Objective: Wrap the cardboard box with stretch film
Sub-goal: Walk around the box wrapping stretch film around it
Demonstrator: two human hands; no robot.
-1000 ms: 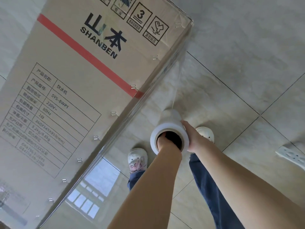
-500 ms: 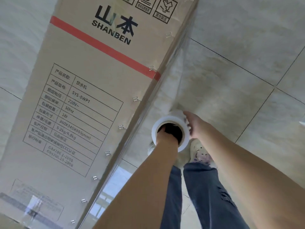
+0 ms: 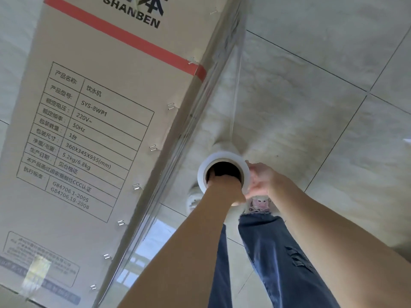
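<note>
- Cardboard box (image 3: pixel 106 134), a tall carton printed "SHANBEN", stood on the tiled floor (image 3: pixel 311 112) to the left of the person and filled the left half of the view.
- Stretch film (image 3: pixel 222 103) ran as a taut clear sheet from the box's right-hand edge down to the film roll (image 3: pixel 223 156); judged, the tension was kept so the layer would lie flat against the corner.
- Film roll was held upright, just beside that edge and apart from it, its open core facing the camera.
- Left hand (image 3: pixel 219 174) was pushed into the core; its fingers were hidden inside, so its state could not be told. Judged, it served as an axle for the roll to spin on.
- Right hand (image 3: pixel 259 182) lay against the roll's outer rim with fingers curved round it, judged as a brake and guide.
- Staples (image 3: pixel 153 148) lined the carton's seam, a possible snag for thin film.
- Shoes (image 3: pixel 259 203) and jeans (image 3: pixel 273 252) showed below the roll, close to the box.
- Wrapping judged in progress along this side.
</note>
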